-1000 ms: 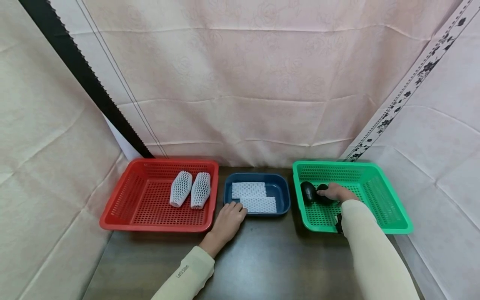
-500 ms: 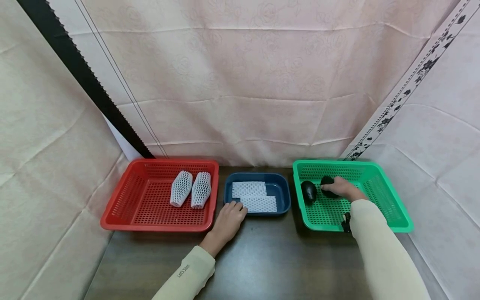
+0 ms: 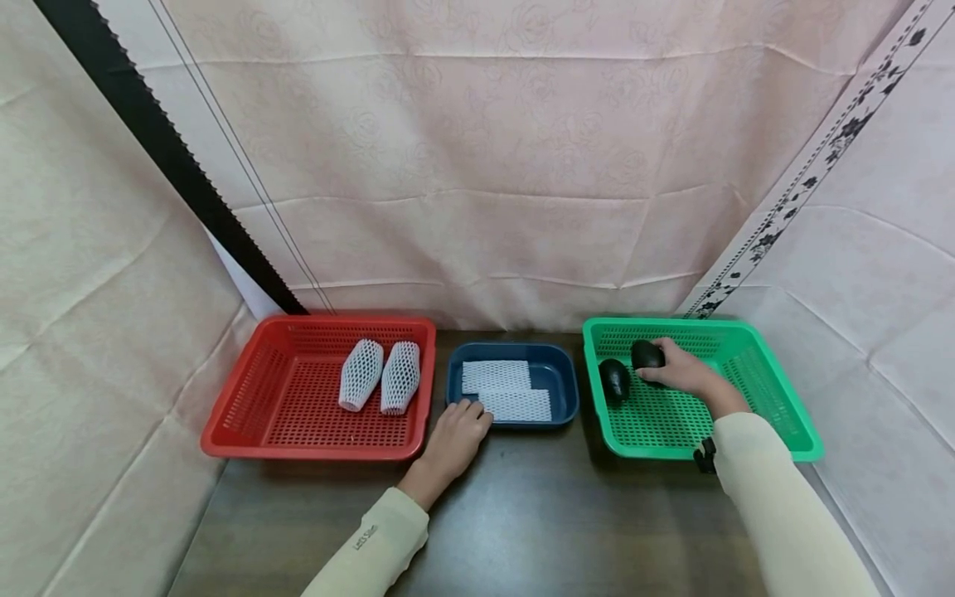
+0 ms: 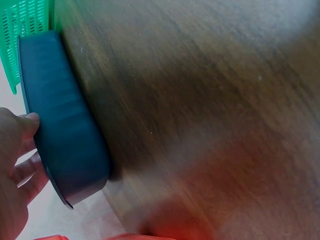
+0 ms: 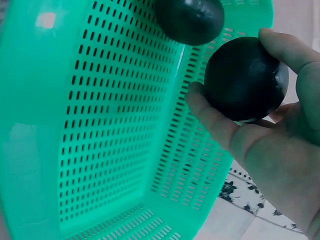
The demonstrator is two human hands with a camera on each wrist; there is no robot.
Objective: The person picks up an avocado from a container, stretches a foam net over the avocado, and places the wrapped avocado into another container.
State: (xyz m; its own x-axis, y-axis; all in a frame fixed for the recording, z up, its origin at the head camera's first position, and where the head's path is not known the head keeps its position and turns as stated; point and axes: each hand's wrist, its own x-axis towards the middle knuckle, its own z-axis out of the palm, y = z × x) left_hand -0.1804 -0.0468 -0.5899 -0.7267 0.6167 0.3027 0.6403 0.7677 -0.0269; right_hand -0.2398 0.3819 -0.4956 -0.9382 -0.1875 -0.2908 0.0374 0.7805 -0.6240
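Note:
My right hand [image 3: 686, 369] grips a glossy black oval fruit [image 3: 647, 354] over the green basket [image 3: 776, 390]. The right wrist view shows the thumb and fingers spread around this held fruit [image 5: 245, 80]. A second black fruit [image 3: 615, 380] lies by the basket's left wall. My left hand [image 3: 453, 439] holds the near left corner of a small blue tray [image 3: 563, 385]. In the left wrist view, its thumb [image 4: 31, 122] lies at the rim of the tray [image 4: 70, 115]. Two flat white foam nets [image 3: 515, 406] overlap inside the tray.
A red basket [image 3: 298, 406] stands on the left, holding two things in white foam nets [image 3: 380, 377] side by side. All three containers are on a dark wooden table [image 3: 537, 514]. Pale cloth [image 3: 477, 182] hangs behind them, with more along both sides.
My right hand has drawn one black fruit away from the other, rightward at first, then slightly up and back, turning more of it into view. The left hand stays at the tray.

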